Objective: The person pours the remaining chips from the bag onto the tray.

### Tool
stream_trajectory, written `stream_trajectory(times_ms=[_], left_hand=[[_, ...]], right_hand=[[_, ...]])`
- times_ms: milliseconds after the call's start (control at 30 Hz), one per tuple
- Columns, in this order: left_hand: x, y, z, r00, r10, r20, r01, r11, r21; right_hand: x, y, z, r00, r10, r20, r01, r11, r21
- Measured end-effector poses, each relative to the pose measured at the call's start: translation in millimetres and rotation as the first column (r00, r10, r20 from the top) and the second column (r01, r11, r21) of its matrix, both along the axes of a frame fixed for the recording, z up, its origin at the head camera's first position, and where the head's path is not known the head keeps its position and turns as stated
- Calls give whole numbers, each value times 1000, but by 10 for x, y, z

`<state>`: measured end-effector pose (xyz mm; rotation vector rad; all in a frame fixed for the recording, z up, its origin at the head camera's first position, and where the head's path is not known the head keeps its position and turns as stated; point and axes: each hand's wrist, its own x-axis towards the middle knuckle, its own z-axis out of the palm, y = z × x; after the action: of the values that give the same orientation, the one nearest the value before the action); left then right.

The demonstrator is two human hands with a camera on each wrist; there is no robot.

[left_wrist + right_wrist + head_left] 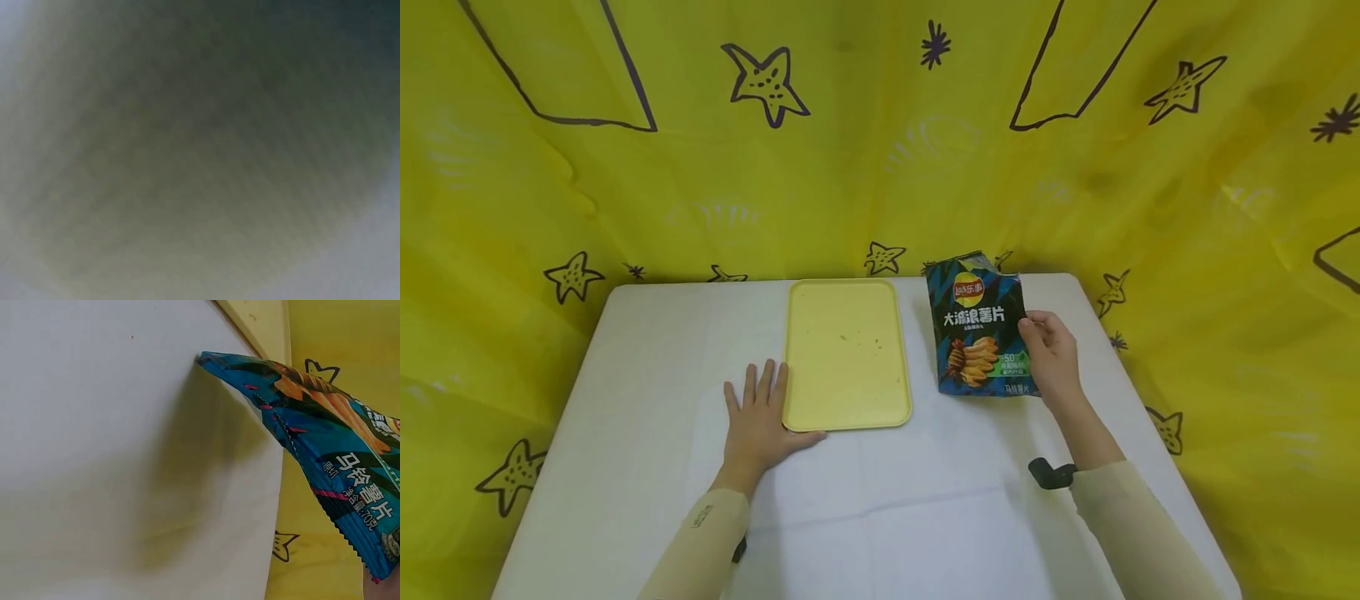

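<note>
My right hand [1054, 354] pinches the right edge of a dark blue bag of potato chips [973, 333], thumb in front. The bag stands upright with its torn top uppermost, to the right of a yellow tray [847, 358]. In the right wrist view the bag's [325, 444] crimped lower edge shows above its shadow on the white cloth. A few small crumbs lie on the tray. My left hand [760, 421] rests with spread, straight fingers at the tray's lower left corner. A blurred sleeve [187, 187] fills the left wrist view.
A white-covered table [880, 517] carries the tray and bag. Yellow curtains [850, 167] with drawn starfish hang behind and at both sides. A black wrist camera [1051, 473] sticks out from my right sleeve.
</note>
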<state>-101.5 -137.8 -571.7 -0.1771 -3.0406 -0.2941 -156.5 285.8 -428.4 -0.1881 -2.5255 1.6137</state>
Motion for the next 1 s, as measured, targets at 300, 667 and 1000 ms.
stream_trajectory(times_ms=[300, 667, 1000], left_hand=[[29, -7, 40, 1000, -7, 3, 7, 1000, 0], [19, 0, 36, 1000, -3, 1, 3, 1000, -13], [10, 17, 27, 1000, 0, -25, 0, 1000, -1]], right_hand=[[47, -176, 333, 967, 182, -178, -152, 973, 172], [-34, -256, 400, 922, 325, -209, -223, 889, 399], [-88, -487, 549, 869, 440, -227, -225, 759, 611]])
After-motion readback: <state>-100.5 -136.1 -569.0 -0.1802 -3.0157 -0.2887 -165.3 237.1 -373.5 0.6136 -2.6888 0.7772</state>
